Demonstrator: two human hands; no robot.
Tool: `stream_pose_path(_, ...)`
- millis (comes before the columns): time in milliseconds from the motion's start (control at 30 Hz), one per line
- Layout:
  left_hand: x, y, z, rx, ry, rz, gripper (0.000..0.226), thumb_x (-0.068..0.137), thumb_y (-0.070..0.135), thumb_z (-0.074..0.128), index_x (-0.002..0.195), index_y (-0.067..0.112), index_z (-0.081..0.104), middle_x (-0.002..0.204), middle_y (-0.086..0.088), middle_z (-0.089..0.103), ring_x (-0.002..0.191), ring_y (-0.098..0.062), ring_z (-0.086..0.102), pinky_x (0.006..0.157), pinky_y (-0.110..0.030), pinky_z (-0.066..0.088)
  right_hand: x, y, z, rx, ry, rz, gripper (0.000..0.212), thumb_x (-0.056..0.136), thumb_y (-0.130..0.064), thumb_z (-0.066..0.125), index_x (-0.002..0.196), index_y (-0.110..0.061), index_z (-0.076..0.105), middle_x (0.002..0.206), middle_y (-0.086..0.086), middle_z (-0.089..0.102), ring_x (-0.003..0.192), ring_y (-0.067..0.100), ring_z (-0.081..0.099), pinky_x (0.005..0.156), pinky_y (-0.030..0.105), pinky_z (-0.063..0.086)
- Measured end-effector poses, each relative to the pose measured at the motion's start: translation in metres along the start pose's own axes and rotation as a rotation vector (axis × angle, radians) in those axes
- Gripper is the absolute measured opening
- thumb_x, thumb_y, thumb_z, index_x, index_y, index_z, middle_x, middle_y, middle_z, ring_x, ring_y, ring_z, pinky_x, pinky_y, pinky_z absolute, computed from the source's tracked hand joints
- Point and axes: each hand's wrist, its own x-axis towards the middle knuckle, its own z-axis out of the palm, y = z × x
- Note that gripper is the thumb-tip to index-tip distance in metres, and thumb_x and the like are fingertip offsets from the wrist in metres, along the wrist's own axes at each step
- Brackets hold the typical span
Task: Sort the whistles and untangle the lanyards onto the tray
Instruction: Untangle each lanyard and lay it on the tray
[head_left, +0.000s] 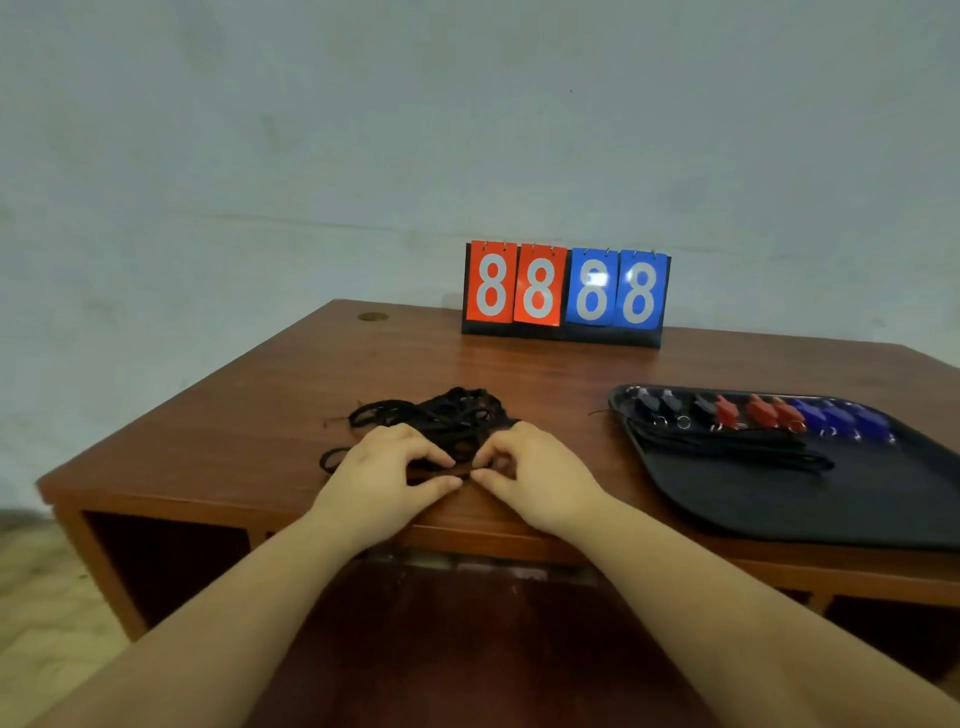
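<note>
A tangled heap of black lanyards (441, 415) is seen near the middle of the wooden desk (249, 415), its flat cords looped over one another in a loose knot, with a few loops trailing out toward 9 o'clock. Its near edge is worked by both hands. The left hand (384, 467) is laid at the 7 o'clock side of the heap, fingers curled, and a strand appears to be pinched between thumb and forefinger. The right hand (524, 467) is placed at the 5 o'clock side, its fingertips likewise curled and closed on cord; the two hands are brought almost together, fingertip to fingertip.

At 3 o'clock from the heap, a black tray (831, 499) is set on the desk. Along its far rim a row of whistles is laid out by colour: black whistles (670, 402) at the 9 o'clock end, red whistles (758, 410) in the middle, blue whistles (841, 418) at the 3 o'clock end, each with a small metal ring. Just nearer than the row, straightened black cords (737, 449) are laid across the tray.

At 12 o'clock, by the wall, a flip scoreboard (566, 293) is stood, with two red and two blue cards, each showing 8.
</note>
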Motion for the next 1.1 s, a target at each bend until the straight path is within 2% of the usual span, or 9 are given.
stream_pose_path(100, 0.0, -0.002, 0.001, -0.012, 0.013, 0.019, 0.015, 0.084, 0.045, 0.061, 0.095, 0.036, 0.067, 0.1, 0.018, 0.053, 0.103, -0.006, 0.045, 0.092, -0.025, 0.033, 0.004, 0.002, 0.003, 0.006, 0.009, -0.007, 0.011, 0.089, -0.035, 0.057, 0.09, -0.025, 0.06, 0.091, -0.007, 0.045, 0.087, 0.013, 0.049, 0.076, 0.026, 0.039)
stream_pose_path(233, -0.002, -0.002, 0.001, -0.003, 0.045, 0.035, 0.008, 0.085, 0.041, 0.062, 0.087, 0.034, 0.065, 0.098, 0.018, 0.052, 0.1, -0.005, 0.045, 0.091, -0.022, 0.031, 0.001, 0.01, -0.009, 0.078, 0.047, 0.033, 0.009, 0.09, -0.033, 0.057, 0.084, -0.027, 0.056, 0.097, -0.007, 0.047, 0.09, 0.01, 0.048, 0.084, 0.027, 0.042)
stream_pose_path(400, 0.001, 0.0, -0.004, -0.047, 0.033, 0.01, 0.008, 0.086, 0.04, 0.061, 0.082, 0.034, 0.058, 0.095, 0.021, 0.051, 0.098, -0.005, 0.044, 0.091, -0.023, 0.032, -0.007, 0.025, -0.046, 0.118, 0.07, 0.102, 0.009, 0.09, -0.032, 0.058, 0.088, -0.024, 0.06, 0.09, -0.008, 0.06, 0.085, 0.01, 0.056, 0.075, 0.023, 0.046)
stream_pose_path(533, 0.014, 0.006, -0.014, -0.157, 0.036, -0.04, 0.013, 0.087, 0.035, 0.061, 0.076, 0.038, 0.056, 0.093, 0.02, 0.056, 0.097, -0.007, 0.049, 0.09, -0.029, 0.04, -0.009, 0.038, -0.075, 0.118, 0.117, 0.177, 0.003, 0.089, -0.03, 0.06, 0.088, -0.027, 0.06, 0.084, -0.011, 0.06, 0.08, 0.003, 0.055, 0.067, 0.013, 0.041)
stream_pose_path(733, 0.033, 0.017, -0.024, -0.253, 0.045, -0.132, 0.009, 0.089, 0.032, 0.06, 0.08, 0.033, 0.06, 0.095, 0.013, 0.064, 0.096, -0.011, 0.059, 0.082, -0.028, 0.046, -0.015, 0.051, -0.097, 0.373, 0.191, 0.275, 0.005, 0.087, -0.017, 0.063, 0.085, -0.022, 0.061, 0.082, -0.002, 0.068, 0.072, 0.006, 0.066, 0.062, 0.014, 0.051)
stream_pose_path(833, 0.039, 0.029, -0.025, -0.139, 0.088, -0.068, 0.004, 0.088, 0.035, 0.059, 0.093, 0.034, 0.058, 0.104, 0.014, 0.059, 0.103, -0.009, 0.055, 0.088, -0.029, 0.045, -0.016, 0.051, -0.101, 0.524, 0.234, 0.263, 0.006, 0.086, -0.012, 0.064, 0.088, -0.017, 0.063, 0.084, 0.002, 0.069, 0.072, 0.009, 0.068, 0.062, 0.014, 0.054)
stream_pose_path(967, 0.05, 0.07, -0.02, -0.097, 0.074, 0.01, 0.052, 0.087, 0.044, 0.058, 0.135, 0.033, 0.041, 0.139, 0.012, 0.045, 0.131, -0.01, 0.038, 0.111, -0.038, 0.032, -0.014, 0.043, -0.106, 0.653, 0.244, 0.219, 0.01, 0.086, -0.012, 0.065, 0.093, -0.018, 0.063, 0.083, 0.002, 0.071, 0.077, 0.016, 0.071, 0.072, 0.027, 0.058)
stream_pose_path(1033, 0.059, 0.091, -0.01, -0.179, -0.024, 0.074, 0.059, 0.088, 0.044, 0.055, 0.141, 0.034, 0.032, 0.142, 0.013, 0.043, 0.132, -0.009, 0.038, 0.108, -0.031, 0.033, -0.013, 0.039, -0.108, 0.671, 0.241, 0.182, 0.01, 0.085, -0.012, 0.065, 0.093, -0.019, 0.063, 0.084, 0.001, 0.071, 0.078, 0.014, 0.071, 0.075, 0.026, 0.059)
stream_pose_path(1100, 0.066, 0.105, 0.002, -0.333, -0.162, 0.097, 0.051, 0.092, 0.04, 0.05, 0.14, 0.031, 0.033, 0.133, 0.012, 0.051, 0.124, -0.006, 0.047, 0.099, -0.023, 0.036, -0.014, 0.037, -0.11, 0.635, 0.253, 0.152, 0.011, 0.086, -0.012, 0.065, 0.092, -0.021, 0.063, 0.085, -0.001, 0.07, 0.077, 0.01, 0.07, 0.073, 0.022, 0.057)
